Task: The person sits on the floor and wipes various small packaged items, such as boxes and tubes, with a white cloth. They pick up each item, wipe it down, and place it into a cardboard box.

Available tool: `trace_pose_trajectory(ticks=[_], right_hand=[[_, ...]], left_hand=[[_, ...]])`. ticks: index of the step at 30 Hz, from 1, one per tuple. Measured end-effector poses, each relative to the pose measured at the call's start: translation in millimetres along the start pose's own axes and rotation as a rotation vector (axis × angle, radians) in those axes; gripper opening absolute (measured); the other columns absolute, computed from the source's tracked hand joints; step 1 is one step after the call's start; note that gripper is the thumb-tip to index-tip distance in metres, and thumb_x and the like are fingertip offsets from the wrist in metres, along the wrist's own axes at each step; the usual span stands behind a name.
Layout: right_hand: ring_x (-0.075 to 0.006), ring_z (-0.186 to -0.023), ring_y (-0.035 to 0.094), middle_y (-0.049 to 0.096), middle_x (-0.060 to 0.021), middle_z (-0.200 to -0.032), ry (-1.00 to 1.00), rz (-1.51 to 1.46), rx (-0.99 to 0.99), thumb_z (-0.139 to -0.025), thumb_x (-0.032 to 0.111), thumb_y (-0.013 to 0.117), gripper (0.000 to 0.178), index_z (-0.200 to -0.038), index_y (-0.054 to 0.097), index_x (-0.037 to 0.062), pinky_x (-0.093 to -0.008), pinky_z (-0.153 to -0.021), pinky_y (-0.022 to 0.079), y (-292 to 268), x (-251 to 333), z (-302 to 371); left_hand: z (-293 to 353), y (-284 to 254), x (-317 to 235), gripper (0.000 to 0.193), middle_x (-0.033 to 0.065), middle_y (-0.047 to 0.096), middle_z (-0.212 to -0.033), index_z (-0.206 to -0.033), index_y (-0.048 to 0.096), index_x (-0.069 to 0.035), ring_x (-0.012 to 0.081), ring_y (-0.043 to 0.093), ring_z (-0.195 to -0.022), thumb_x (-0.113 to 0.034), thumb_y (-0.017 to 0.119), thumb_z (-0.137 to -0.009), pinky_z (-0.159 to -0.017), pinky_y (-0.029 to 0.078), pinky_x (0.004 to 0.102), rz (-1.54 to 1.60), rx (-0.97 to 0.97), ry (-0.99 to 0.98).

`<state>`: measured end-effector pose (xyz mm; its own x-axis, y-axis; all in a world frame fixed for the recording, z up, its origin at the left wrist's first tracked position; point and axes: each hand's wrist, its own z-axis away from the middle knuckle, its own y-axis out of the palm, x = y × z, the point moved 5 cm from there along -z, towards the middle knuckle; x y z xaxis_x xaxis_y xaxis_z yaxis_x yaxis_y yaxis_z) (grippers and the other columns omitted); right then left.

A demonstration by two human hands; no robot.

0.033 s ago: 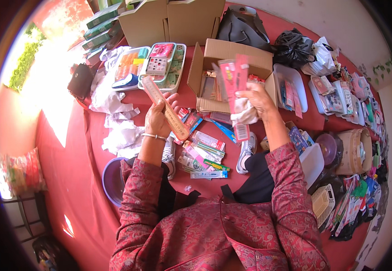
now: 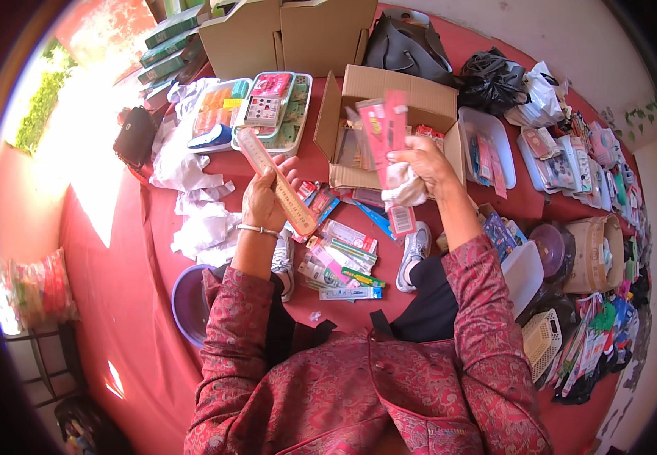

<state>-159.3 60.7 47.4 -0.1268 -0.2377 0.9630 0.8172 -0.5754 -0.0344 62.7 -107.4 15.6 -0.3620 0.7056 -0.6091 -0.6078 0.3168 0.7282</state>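
Note:
My left hand [image 2: 260,201] is closed round a flat, yellowish ruler [image 2: 289,201] with markings along its face, tilted with its upper end to the left. Opposite it, my right hand [image 2: 433,165] grips flat pink packs [image 2: 378,133] that stand up, slightly blurred, together with a crumpled white cloth [image 2: 406,186]. Behind the packs is an open cardboard box [image 2: 400,82] with more packaged goods inside. Between my feet lies a loose pile of packaged stationery [image 2: 340,258], with a blue strip-shaped pack [image 2: 350,293] at its near edge.
Lidded plastic boxes [image 2: 298,136] stand at the back left beside white cloths [image 2: 200,220]. A clear tub [image 2: 495,133] sits right of the cardboard box. Purple basins [image 2: 184,307] and a tan basket [image 2: 590,254] flank me. A dark bag [image 2: 412,49] rests at the back.
My right hand has shifted slightly left with the pink packs and white cloth. My left hand and the ruler stay almost in place.

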Motion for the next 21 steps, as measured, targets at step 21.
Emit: trace_pose_trajectory(ticks=[21], right_hand=[[-0.0148,-0.044,0.053,0.055,-0.0063,-0.055,0.228,-0.333,-0.692,-0.065,0.005,0.066,0.008,-0.067,0.059,0.0016,-0.031,-0.035,0.037,-229.7,-72.5,45.9]], left_hand=[[10.9,51.9,51.0,0.024,0.0086,0.058,-0.084,-0.108,0.048,0.0,0.0162,0.056,-0.066,-0.006,0.04,-0.086,-0.063,0.049,0.0276,-0.242,0.185,-0.32]])
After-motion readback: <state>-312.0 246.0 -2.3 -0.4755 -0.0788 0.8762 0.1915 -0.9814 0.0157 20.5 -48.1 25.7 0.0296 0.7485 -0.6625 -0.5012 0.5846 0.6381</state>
